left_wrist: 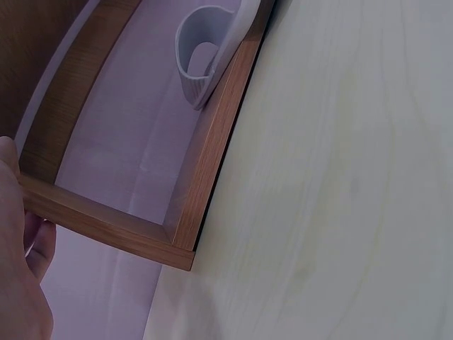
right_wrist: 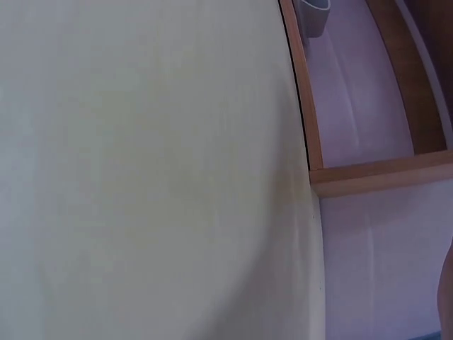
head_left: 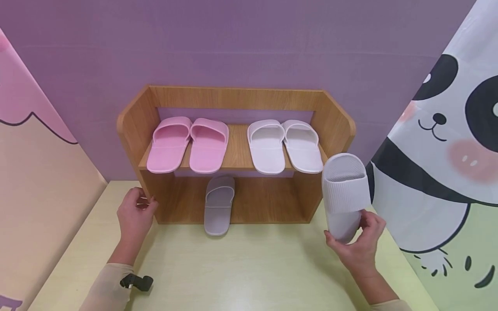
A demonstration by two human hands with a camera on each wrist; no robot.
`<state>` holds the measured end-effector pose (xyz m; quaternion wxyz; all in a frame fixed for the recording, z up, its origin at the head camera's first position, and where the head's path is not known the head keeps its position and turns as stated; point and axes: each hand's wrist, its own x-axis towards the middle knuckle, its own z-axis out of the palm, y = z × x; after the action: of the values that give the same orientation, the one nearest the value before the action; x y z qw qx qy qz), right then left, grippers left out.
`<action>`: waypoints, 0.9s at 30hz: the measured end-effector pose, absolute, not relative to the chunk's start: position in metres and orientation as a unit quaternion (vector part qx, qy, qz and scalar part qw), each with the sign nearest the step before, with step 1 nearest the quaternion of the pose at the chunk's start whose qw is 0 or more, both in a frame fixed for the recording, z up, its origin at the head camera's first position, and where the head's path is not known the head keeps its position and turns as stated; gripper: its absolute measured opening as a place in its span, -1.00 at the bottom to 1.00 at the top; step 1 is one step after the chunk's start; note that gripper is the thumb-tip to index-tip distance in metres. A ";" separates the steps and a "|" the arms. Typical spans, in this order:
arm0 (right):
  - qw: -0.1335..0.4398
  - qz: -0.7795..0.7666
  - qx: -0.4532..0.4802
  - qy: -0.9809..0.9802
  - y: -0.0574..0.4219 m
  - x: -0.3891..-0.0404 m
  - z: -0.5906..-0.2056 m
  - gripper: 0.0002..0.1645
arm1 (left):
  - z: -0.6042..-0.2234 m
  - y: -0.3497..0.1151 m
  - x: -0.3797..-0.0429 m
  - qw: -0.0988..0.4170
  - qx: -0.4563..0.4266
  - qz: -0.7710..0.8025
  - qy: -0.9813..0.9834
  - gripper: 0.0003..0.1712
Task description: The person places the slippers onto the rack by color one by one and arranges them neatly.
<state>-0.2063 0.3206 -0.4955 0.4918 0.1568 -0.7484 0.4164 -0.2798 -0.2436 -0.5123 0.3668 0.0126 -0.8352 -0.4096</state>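
Note:
A wooden two-tier shoe rack stands against the purple wall. My left hand grips the front edge of its left side panel; in the left wrist view, thumb and fingers lie on either side of that panel. My right hand holds a light grey slipper by one end, raised in front of the rack's right side. One grey slipper sits on the lower shelf, jutting past its front edge. On the upper shelf are two pink slippers and two white slippers.
A pale wood-grain tabletop extends in front of the rack. To the right is a panel with a panda picture; a pink and beige panel stands on the left. A small black device is on the left sleeve.

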 end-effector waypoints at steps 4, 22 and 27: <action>0.492 0.403 0.178 -0.751 0.327 -0.216 -0.509 0.23 | -0.513 -0.244 -0.280 0.361 0.016 -0.409 -0.838 -0.83; 0.437 0.322 0.263 -0.798 0.303 -0.221 -0.516 0.31 | -0.512 -0.243 -0.280 0.343 0.023 -0.418 -0.841 -0.82; 0.446 0.303 0.306 -0.784 0.292 -0.223 -0.517 0.26 | -0.511 -0.243 -0.278 0.335 0.026 -0.420 -0.843 -0.82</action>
<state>-0.2234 0.2924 -0.5169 0.4460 0.3061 -0.7844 0.3034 -0.2782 -0.2430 -0.5113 0.3351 0.0262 -0.8429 -0.4202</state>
